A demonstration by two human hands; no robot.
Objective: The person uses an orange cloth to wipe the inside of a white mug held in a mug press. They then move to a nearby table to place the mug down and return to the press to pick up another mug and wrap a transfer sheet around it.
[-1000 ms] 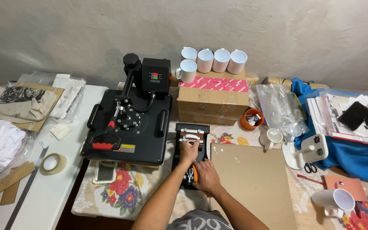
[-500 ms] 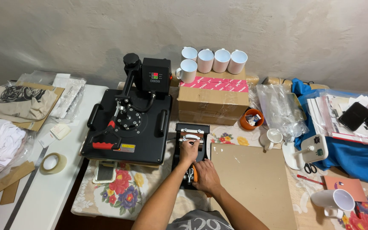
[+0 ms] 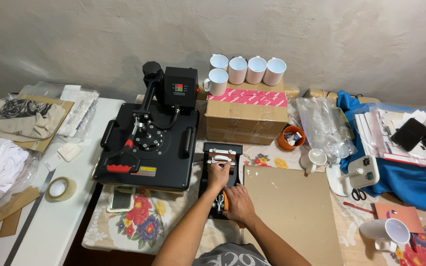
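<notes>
**Seating a mug in the small press**

While both hands work the mug press, the job reads as loading or clamping a white mug into its curved heater. Doing that well starts with the big things around it. The table, under a flowered cloth, is crowded: the large black heat press stands just left of the mug press, a cardboard box with five white mugs on top sits beyond it, and a brown board lies just right. Elbows should stay tucked so nothing gets knocked.

The mug press stands upright at the near middle, its clamp end far and its orange handle near. A white mug appears to lie in its cradle, mostly hidden.

The left hand rests on top of the press, fingers curled together over the mug area; whether they grip the mug or only steady it, I cannot tell. The right hand wraps around the orange handle at the near end, fingers closed on it.

My judgement: keep the left hand holding the mug square and centred, clear of the heater's edges, and move the handle slowly and evenly with the right, so pressure comes on without shifting the mug.
</notes>
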